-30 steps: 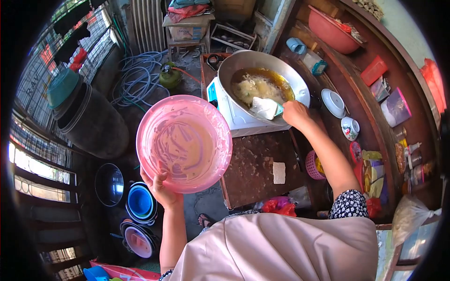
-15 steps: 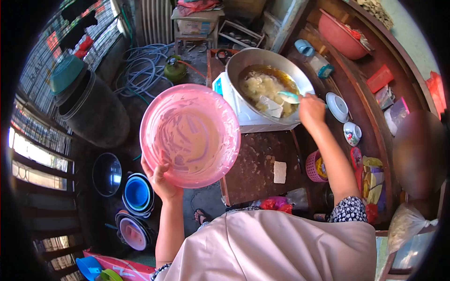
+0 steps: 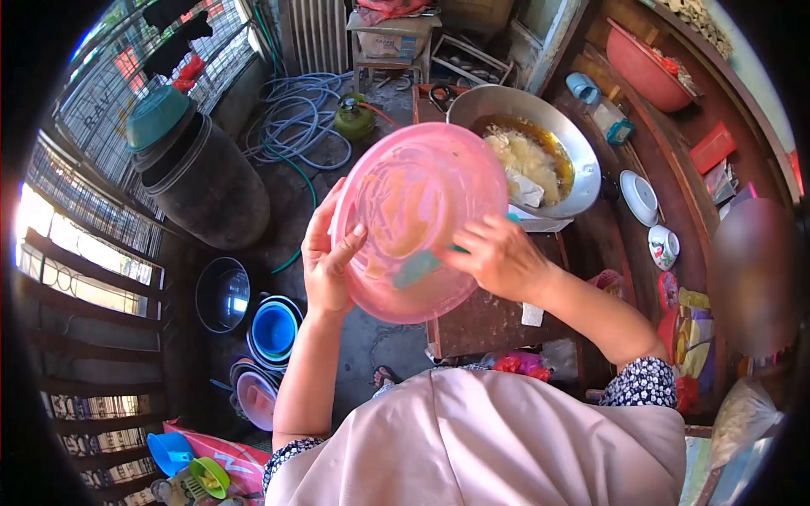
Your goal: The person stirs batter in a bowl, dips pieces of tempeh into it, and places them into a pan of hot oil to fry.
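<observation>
A pink plastic basin [image 3: 422, 211], smeared inside with pale batter, is tilted up in front of me. My left hand [image 3: 331, 257] grips its left rim, thumb over the edge. My right hand [image 3: 498, 255] is closed round the handle of a green-teal scoop [image 3: 418, 268], whose blurred head lies against the lower inside of the basin. Behind them a wide metal wok [image 3: 584, 160] holds yellow oil with pale battered food [image 3: 523, 158] frying and a whitish flat piece [image 3: 528, 191] at its near side.
A low brown table [image 3: 481, 325] bears a pale block [image 3: 532, 314]. Shelves on the right hold a white plate [image 3: 639, 198], a bowl [image 3: 663, 246] and a red basin [image 3: 645, 72]. At left are a black barrel [image 3: 211, 185], a hose [image 3: 295, 126], a green gas cylinder [image 3: 353, 120] and blue tubs [image 3: 275, 330].
My right hand has left the wok with the scoop and come down-left into the basin. The basin is tilted more and nearer the wok. The whole view has shifted.
</observation>
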`<state>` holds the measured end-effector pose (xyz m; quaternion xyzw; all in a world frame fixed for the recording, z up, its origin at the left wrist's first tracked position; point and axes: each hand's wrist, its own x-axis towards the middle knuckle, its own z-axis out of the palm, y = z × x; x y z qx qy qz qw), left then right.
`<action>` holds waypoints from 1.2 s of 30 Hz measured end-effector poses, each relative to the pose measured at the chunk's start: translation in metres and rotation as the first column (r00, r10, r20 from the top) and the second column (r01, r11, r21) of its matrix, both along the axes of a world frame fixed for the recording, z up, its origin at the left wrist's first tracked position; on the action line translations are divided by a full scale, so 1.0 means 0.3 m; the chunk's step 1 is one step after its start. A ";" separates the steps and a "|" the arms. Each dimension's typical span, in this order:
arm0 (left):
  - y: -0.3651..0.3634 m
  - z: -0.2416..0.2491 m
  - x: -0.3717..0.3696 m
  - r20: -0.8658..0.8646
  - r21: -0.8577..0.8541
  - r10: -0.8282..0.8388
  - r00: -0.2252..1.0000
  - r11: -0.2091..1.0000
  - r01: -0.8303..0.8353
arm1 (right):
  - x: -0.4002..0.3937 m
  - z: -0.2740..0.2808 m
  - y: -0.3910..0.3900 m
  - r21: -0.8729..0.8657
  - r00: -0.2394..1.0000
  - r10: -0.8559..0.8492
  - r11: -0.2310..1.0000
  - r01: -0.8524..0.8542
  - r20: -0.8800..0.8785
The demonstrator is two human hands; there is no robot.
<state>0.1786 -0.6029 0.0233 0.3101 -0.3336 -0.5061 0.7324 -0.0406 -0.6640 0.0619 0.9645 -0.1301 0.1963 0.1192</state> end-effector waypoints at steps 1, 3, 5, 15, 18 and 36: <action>0.000 0.000 0.006 -0.008 0.001 -0.020 1.000 1.000 0.020 | -0.010 -0.001 0.014 0.037 0.998 -0.044 0.998 0.043 0.046; 0.004 0.010 -0.003 -0.006 0.018 -0.036 0.999 0.999 0.036 | -0.024 0.012 -0.004 0.007 0.981 -0.147 0.989 0.148 0.125; -0.001 0.016 -0.018 0.075 0.008 -0.066 0.995 0.998 0.066 | 0.005 0.034 -0.047 0.004 0.955 -0.159 0.987 0.163 0.249; 0.014 0.038 -0.016 0.071 0.072 -0.080 0.994 0.995 0.075 | -0.062 0.013 0.001 0.095 0.891 -0.339 0.941 0.326 0.302; 0.017 0.049 -0.025 0.066 0.091 -0.095 0.993 0.992 0.089 | -0.095 -0.082 -0.019 0.124 0.965 -0.206 0.974 0.187 0.162; 0.035 -0.037 -0.054 0.486 0.131 -0.021 0.874 0.990 -0.049 | -0.097 -0.204 0.026 0.094 0.829 -0.556 0.830 0.550 0.065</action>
